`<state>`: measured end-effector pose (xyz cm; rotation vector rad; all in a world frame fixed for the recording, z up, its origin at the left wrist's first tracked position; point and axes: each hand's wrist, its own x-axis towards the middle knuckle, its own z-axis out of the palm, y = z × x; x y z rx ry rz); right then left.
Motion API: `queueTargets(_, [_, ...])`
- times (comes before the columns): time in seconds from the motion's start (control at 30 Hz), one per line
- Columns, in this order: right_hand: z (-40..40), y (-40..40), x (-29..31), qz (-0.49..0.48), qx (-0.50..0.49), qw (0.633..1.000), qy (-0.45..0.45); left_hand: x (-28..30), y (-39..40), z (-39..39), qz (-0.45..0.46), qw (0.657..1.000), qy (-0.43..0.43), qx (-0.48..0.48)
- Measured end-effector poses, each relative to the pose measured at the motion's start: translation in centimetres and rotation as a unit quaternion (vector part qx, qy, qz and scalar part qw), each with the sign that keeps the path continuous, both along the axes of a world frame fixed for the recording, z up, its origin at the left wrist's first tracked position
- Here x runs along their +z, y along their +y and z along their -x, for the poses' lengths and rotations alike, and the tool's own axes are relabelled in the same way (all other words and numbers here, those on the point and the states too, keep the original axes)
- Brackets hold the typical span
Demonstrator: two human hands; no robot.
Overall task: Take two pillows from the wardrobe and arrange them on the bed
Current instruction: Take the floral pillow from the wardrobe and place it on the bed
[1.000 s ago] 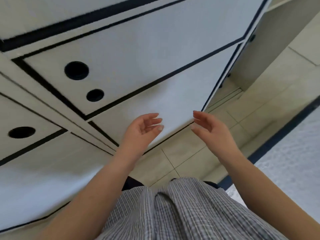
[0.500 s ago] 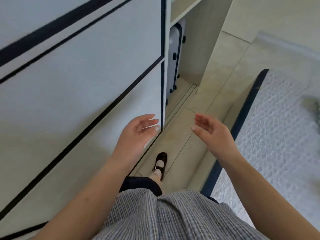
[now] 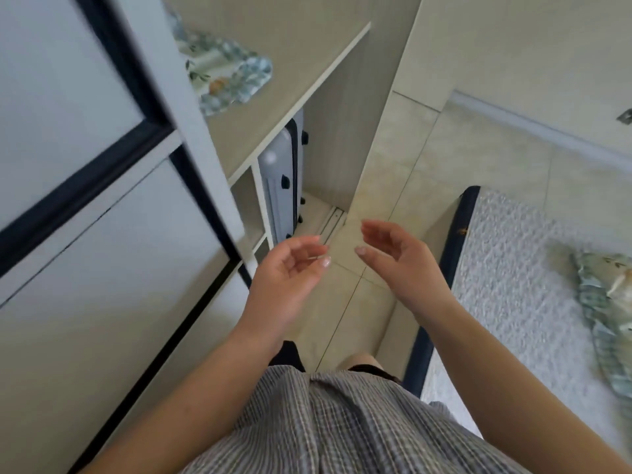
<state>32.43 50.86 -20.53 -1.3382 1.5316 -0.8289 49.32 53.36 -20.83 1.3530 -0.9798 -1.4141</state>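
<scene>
A green-and-white patterned pillow lies on the open wardrobe shelf at the upper left. A second pillow of the same pattern rests on the white textured bed at the right edge. My left hand and my right hand are both raised in front of me over the floor, palms facing each other, fingers apart, with nothing in them. Both hands are well below the shelf pillow and to the left of the bed.
The wardrobe's white sliding door with black trim fills the left. A grey suitcase stands in the compartment under the shelf. A narrow strip of tiled floor runs between wardrobe and bed. The bed has a dark edge.
The view has swung right along the wardrobe door: the open compartment, its shelf pillow and the bed with its pillow have come into sight. Both hands keep the same empty pose.
</scene>
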Motion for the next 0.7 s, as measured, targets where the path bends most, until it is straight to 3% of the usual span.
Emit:
queueTargets(0.17, [2.4, -9.9, 0.3, 0.013, 0.080, 0.997, 0.014, -0.3, -7.7, 2.8, 0.019, 0.999, 0.009, 0.033])
queueTargets(0.4, [5.1, -24.8, 2.6, 0.031, 0.227, 0.973, 0.006, 1.0, -18.1, 6.5, 0.020, 0.977, 0.026, 0.212])
queueTargets(0.57, [2.9, -33.4, 4.2, 0.030, 0.348, 0.937, -0.023, 3.2, -22.2, 6.2, 0.059, 0.941, 0.020, 0.333])
queueTargets(0.7, [-1.9, -37.6, 5.7, 0.055, 0.426, 0.902, -0.040, 4.5, -23.6, 3.6, 0.077, 0.886, 0.011, 0.456])
